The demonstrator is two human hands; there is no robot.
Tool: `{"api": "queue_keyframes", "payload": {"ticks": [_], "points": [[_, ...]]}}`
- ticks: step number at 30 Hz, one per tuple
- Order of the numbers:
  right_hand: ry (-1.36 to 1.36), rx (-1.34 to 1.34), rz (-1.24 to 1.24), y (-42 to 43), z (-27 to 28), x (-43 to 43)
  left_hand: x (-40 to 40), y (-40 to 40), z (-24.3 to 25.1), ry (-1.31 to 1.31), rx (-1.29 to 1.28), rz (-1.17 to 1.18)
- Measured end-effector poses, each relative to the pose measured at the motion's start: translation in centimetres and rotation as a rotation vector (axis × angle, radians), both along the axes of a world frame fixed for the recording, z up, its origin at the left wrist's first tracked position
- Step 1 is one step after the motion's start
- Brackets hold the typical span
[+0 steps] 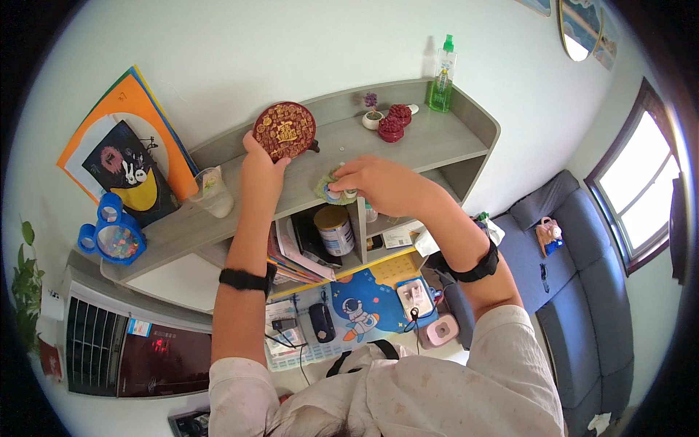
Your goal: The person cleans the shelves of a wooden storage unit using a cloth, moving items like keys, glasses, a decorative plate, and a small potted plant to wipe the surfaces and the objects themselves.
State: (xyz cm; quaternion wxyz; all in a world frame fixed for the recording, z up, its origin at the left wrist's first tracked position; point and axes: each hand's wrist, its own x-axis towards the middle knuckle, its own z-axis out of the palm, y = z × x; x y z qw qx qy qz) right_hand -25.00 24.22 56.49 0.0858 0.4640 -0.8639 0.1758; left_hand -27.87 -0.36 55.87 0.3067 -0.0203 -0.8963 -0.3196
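My left hand [263,158] grips the lower left edge of a round dark-red ornamental plate [285,131] with gold raised characters, tilted up near the back of the grey shelf top [327,141]. Part of a dark stand [314,146] shows at the plate's right. My right hand [365,180] reaches over the shelf's front edge, fingers bent down at a small green, fuzzy-looking item [324,188] with a blue-and-white round piece [331,192]. Whether the fingers grip these or only touch them is unclear. Two red carved ornaments [391,129] and a potted purple plant [372,118] stand farther right.
A green spray bottle [440,82] stands at the back right corner. Left are a plastic cup [214,194], a blue bead-filled container [117,240] and leaning artwork [131,158]. Below, a tin [334,232] sits in a compartment above a desk with cables. A sofa [579,262] lies right.
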Motion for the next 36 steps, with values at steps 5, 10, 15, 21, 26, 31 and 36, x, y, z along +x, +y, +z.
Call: {"api": "queue_keyframes", "payload": {"ticks": [5,10,15,21,26,31,36], "points": [[0.007,-0.016,-0.052,-0.1,-0.6,0.0,-3.2,1.1,0.8,-0.144,-0.014,0.053],[-0.027,-0.041,-0.057,-0.1,-0.6,0.3,-5.0,1.8,1.1,-0.188,-0.044,0.083],[0.019,-0.074,0.006,-0.1,-0.7,0.2,-5.9,2.4,1.2,-0.197,-0.026,0.106],[0.008,-0.065,-0.003,-0.5,-0.4,0.9,-6.4,1.7,1.1,-0.184,-0.074,0.105],[0.043,-0.133,-0.038,-0.2,-1.5,0.4,-4.2,1.9,2.3,-0.169,-0.115,0.115],[0.02,-0.157,-0.055,-0.4,-1.1,1.1,2.4,-0.6,4.8,0.127,-0.534,0.261],[0.035,-0.176,-0.037,0.0,-1.3,0.8,6.0,-5.7,6.0,0.157,-0.62,0.422]]}}
